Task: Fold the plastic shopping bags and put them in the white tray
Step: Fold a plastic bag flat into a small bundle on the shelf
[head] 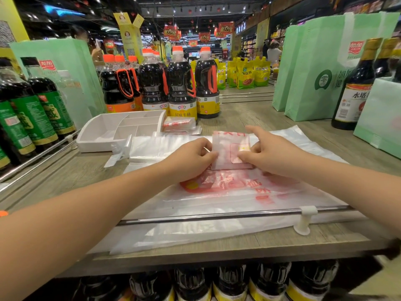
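A small folded plastic bag [225,146], white with red print, stands tilted between my two hands above the shelf. My left hand [191,158] pinches its left edge with thumb and curled fingers. My right hand [267,148] pinches its right lower part, with the index finger stretched out. Under them lies a large flat plastic bag [227,192] with red print, spread over the wooden shelf. The white tray [97,135] with dividers sits at the left rear. A folded bag [180,124] lies just right of the tray.
Soy sauce bottles [182,88] stand behind the tray and along the left [32,109]. Green fabric bags [314,68] and a dark bottle [355,88] stand on the right. A metal rail [217,215] with a white clip [304,220] runs along the shelf's front edge.
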The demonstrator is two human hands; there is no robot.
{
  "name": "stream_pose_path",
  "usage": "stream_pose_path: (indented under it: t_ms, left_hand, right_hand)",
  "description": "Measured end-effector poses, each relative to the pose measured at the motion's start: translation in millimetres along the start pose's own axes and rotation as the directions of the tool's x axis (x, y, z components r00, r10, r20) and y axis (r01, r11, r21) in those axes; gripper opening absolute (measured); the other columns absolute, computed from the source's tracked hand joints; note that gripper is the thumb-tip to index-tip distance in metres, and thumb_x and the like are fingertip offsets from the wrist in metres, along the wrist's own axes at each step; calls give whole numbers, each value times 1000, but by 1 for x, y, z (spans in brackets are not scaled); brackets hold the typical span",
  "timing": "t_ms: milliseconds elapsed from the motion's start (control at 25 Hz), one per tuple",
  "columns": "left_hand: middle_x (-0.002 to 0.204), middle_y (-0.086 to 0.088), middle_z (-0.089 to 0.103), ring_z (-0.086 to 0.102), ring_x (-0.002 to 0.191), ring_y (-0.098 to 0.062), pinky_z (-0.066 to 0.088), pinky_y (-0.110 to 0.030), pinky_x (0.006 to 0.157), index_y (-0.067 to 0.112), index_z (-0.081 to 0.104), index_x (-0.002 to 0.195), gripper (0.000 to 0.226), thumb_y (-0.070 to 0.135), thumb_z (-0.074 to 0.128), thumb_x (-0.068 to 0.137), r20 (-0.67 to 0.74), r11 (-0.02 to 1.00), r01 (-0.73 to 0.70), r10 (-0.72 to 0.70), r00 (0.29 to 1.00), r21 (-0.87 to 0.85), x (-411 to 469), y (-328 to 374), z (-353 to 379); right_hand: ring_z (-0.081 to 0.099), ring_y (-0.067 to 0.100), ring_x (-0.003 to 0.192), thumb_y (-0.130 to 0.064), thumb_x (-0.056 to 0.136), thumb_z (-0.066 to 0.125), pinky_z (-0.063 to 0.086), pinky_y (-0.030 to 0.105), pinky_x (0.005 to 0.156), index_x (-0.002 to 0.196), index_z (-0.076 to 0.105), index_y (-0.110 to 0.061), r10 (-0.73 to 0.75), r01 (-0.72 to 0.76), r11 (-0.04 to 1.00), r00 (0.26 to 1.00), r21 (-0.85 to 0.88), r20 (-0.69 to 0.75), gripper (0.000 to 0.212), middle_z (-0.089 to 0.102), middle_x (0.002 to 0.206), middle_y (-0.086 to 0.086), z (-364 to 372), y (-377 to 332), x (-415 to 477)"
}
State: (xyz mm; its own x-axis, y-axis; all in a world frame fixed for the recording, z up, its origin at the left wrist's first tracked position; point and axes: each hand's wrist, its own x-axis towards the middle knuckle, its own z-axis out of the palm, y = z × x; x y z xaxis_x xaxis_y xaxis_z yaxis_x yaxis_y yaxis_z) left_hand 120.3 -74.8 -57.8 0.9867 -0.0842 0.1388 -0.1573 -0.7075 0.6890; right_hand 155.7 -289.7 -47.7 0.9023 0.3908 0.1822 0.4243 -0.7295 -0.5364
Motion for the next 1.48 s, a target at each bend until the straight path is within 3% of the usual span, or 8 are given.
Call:
stream_pose_path:
  t_ms: [240, 440, 640, 760, 920, 1080, 1280, 1480]
  left_hand:
    - [75, 7, 66, 60, 67, -9, 46, -27, 62, 20, 53, 101, 21, 41, 55, 97, -82, 970, 36, -17, 997, 241, 9, 2, 8]
    - [135, -3, 52, 59, 104, -17, 49, -34, 89, 19, 44, 139, 51, 40, 60, 95, -126, 924, -61, 116, 985, 378, 9, -5, 12]
    - [164, -3, 22, 21, 150, -19, 28, -44, 118, 16, 40, 149, 45, 28, 34, 105, 65, 835, -163, 151, 986, 526, 5, 1, 15]
    - [159, -4, 32, 24, 148, -20, 28, -45, 116, 15, 45, 143, 46, 38, 28, 107, 126, 843, -126, 70, 990, 522, 1, 7, 12]
    - [148, -6, 43, 33, 138, -27, 32, -48, 111, 38, 44, 145, 44, 48, 34, 104, 63, 802, -100, 78, 995, 589, -2, -3, 4]
    - [115, 0, 55, 56, 99, -17, 47, -33, 91, 32, 63, 123, 29, 44, 56, 98, -107, 897, -70, 129, 986, 437, -6, -12, -2]
    - [115, 1, 59, 57, 97, -14, 44, -27, 87, 20, 67, 114, 26, 35, 54, 98, -40, 913, -102, 128, 991, 394, -17, -5, -10]
    - [139, -11, 49, 45, 127, -24, 33, -38, 109, 5, 48, 134, 40, 28, 30, 107, 186, 860, -172, 92, 978, 480, -28, 2, -4]
  right_hand:
    - [57, 8, 79, -52, 95, 54, 41, 26, 69, 142, 48, -25, -14, 22, 982, 999, -186, 43, 54, 66, 87, -8, 6, 2, 9]
    - [56, 20, 109, -57, 97, 46, 47, 39, 95, 130, 61, -28, -69, 83, 928, 996, -364, 53, 46, 54, 123, 1, 9, 6, 9]
    - [39, 19, 138, -44, 105, 35, 30, 37, 115, 149, 41, -22, -150, 200, 916, 975, -347, 166, 50, 43, 152, 2, 14, 8, 9]
    - [46, 17, 129, -51, 102, 38, 35, 36, 111, 144, 46, -30, -145, 189, 938, 975, -291, 167, 49, 49, 141, -1, 12, 5, 7]
    - [58, 7, 86, -54, 93, 54, 50, 33, 82, 105, 66, -33, -239, 246, 938, 969, -243, 58, 27, 62, 93, -11, 7, -6, -6]
    - [59, 4, 77, -42, 88, 69, 47, 25, 71, 82, 66, -30, -287, 287, 952, 958, -111, 18, 14, 66, 80, -11, 10, -11, -10]
    - [42, 8, 131, -46, 97, 53, 30, 18, 103, 145, 42, -22, -269, 299, 920, 952, -254, 147, 55, 43, 145, -7, 14, -7, -4]
    - [2, 9, 152, -40, 107, 24, -1, 18, 117, 160, 7, -17, -227, 368, 828, 910, -423, 347, 60, 3, 168, -2, 19, -13, -5]
